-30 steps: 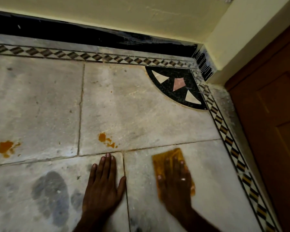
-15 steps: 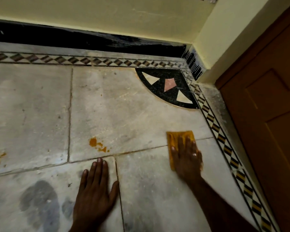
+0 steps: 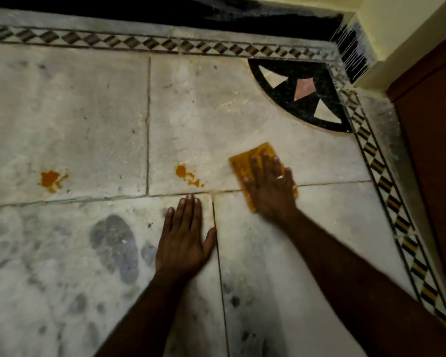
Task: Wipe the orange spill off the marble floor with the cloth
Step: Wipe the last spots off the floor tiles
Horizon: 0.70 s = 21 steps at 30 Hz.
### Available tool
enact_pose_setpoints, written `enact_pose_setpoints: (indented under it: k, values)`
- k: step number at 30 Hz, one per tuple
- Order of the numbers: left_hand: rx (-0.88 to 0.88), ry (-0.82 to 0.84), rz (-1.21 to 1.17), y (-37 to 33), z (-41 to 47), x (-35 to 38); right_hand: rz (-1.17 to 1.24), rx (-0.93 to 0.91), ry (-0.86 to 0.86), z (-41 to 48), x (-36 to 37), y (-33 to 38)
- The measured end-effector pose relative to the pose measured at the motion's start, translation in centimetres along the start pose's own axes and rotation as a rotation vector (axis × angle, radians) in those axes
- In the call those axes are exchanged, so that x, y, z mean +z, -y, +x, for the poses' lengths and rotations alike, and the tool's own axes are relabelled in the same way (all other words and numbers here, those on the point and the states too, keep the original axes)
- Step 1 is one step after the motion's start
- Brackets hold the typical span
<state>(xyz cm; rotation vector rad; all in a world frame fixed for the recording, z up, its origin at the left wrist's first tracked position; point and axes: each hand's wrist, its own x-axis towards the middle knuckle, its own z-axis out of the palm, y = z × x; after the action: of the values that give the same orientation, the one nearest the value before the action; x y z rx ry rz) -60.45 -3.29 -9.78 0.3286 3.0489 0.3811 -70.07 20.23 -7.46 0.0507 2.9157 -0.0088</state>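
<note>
My right hand (image 3: 271, 188) presses flat on a folded orange-yellow cloth (image 3: 245, 164) lying on the pale marble floor (image 3: 88, 119), across a tile joint. An orange spill (image 3: 188, 175) lies on the tile just left of the cloth, a short gap away. A second orange spill (image 3: 51, 179) sits farther left on the neighbouring tile. My left hand (image 3: 183, 243) rests palm down, fingers together, on the nearer tile just below the first spill, holding nothing. Most of the cloth is hidden under my right hand.
A black quarter-circle inlay (image 3: 301, 96) fills the floor's corner. A diamond-pattern border (image 3: 386, 194) runs along the back and right edges. A black skirting and yellow wall (image 3: 165, 11) stand behind, a brown wooden door (image 3: 433, 140) to the right. Dark grey marks (image 3: 116, 243) stain the near tile.
My right hand has pushed the cloth forward and then leftward, closer to the nearer spill. My left hand stays planted on the floor. The camera has tilted down.
</note>
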Motion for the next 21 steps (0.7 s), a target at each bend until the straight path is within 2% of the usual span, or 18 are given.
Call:
enact_pose_setpoints:
  k: [3, 5, 9, 12, 14, 17, 19, 21]
  values:
    - [-0.006, 0.033, -0.013, -0.1, 0.0, -0.1, 0.031, 0.176, -0.066, -1.0, 0.7, -1.6]
    - [-0.012, 0.020, -0.021, -0.1, -0.1, 0.0, 0.048, 0.175, -0.121, -4.4, 1.9, -0.2]
    - [-0.009, -0.034, -0.049, -0.1, -0.1, 0.3, 0.028, -0.058, -0.125, -9.2, 3.1, 5.8]
    - [-0.009, -0.050, -0.054, 0.1, -0.2, 0.2, 0.030, -0.214, -0.108, -6.5, 2.6, 8.1]
    - [-0.006, -0.032, -0.047, 0.2, -0.1, 0.1, 0.014, -0.238, -0.072, -3.1, 1.6, 7.2]
    - [0.016, 0.006, -0.032, 0.5, -0.1, 0.1, 0.041, -0.131, 0.015, -0.3, 0.6, 4.7]
    - [0.006, 0.009, -0.026, 1.5, 0.0, 0.0, 0.065, -0.031, -0.024, -1.2, 1.3, 4.3]
    - [-0.024, -0.005, -0.002, 3.6, 0.0, -0.3, 0.046, 0.016, -0.132, -4.1, 2.1, 5.5]
